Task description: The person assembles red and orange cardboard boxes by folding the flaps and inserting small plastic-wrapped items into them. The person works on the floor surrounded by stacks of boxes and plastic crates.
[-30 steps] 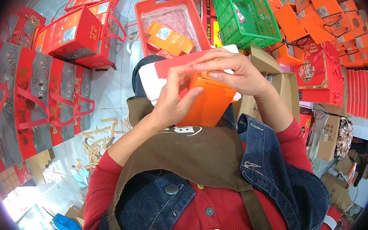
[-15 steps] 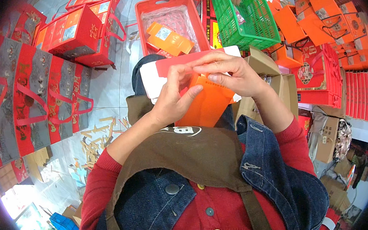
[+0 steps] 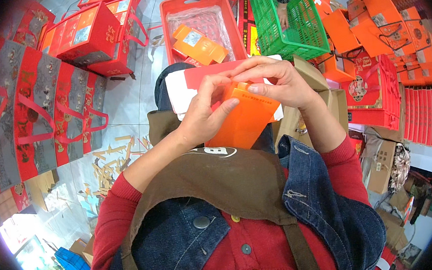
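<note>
An orange cardboard box (image 3: pixel 243 120) stands tilted over my lap, its top end facing up between my hands. My left hand (image 3: pixel 204 110) grips its left side, with the thumb lying along the near face. On the far right edge, my right hand (image 3: pixel 279 85) has its thumb at the top flap and its fingers arched over the opening. The fingertips of both hands meet above the box, and what lies under them is hidden. Beneath is a red and white flat piece (image 3: pixel 178 93) resting across my knees.
Ahead, a red crate (image 3: pixel 166 31) holds a folded orange carton (image 3: pixel 200 44). A co-worker's hand (image 3: pixel 282 16) reaches into a green basket (image 3: pixel 270 45). An open brown carton (image 3: pixel 334 106) sits at my right; red-grey gift bags (image 3: pixel 39 109) line the left. Cardboard scraps (image 3: pixel 111 167) litter the floor.
My right thumb and fingers have shifted slightly at the box's top, and the flap there shows more. The co-worker's hand has gone deeper into the green basket.
</note>
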The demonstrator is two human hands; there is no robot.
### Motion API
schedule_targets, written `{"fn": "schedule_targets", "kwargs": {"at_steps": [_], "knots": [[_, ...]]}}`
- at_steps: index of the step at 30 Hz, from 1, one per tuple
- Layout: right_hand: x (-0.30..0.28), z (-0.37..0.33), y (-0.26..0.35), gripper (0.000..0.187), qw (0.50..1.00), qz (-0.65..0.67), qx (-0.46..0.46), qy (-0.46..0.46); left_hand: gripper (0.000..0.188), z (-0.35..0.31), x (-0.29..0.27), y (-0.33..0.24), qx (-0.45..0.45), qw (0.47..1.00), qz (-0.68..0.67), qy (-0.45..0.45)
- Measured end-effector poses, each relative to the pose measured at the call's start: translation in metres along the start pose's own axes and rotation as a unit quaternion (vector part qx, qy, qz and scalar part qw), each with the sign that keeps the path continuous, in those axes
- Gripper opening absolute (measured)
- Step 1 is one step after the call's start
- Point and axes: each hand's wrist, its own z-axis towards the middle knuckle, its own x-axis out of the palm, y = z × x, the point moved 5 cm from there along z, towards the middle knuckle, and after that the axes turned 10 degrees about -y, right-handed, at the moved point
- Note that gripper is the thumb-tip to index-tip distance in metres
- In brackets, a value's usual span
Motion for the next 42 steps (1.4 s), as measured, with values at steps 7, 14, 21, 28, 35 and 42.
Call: {"fn": "schedule_targets", "kwargs": {"at_steps": [7,14,21,28,35,42], "knots": [[0.001,0.000,-0.002,0.026,1.000,0.008,-0.002,0.019,0.032,0.001,-0.001,0.001,0.006,1.000,0.005,0.002],[0.007,-0.004,-0.007,0.027,1.000,-0.006,0.001,0.004,0.032,-0.001,-0.002,0.006,-0.018,1.000,-0.005,-0.005],[0.005,-0.018,-0.008,0.030,0.991,-0.102,-0.033,-0.083,0.028,0.002,-0.004,0.007,0.036,0.999,0.006,-0.029],[0.011,-0.024,-0.004,0.030,0.987,-0.109,-0.028,-0.113,0.031,0.008,-0.009,0.004,-0.066,0.997,-0.016,-0.031],[0.009,-0.028,-0.003,0.031,0.985,-0.143,-0.029,-0.094,0.032,0.012,-0.010,-0.013,-0.092,0.996,0.000,0.003],[0.019,-0.030,0.003,0.035,0.972,-0.192,-0.062,-0.120,0.025,0.008,-0.012,-0.012,0.009,0.999,0.052,-0.010]]}}
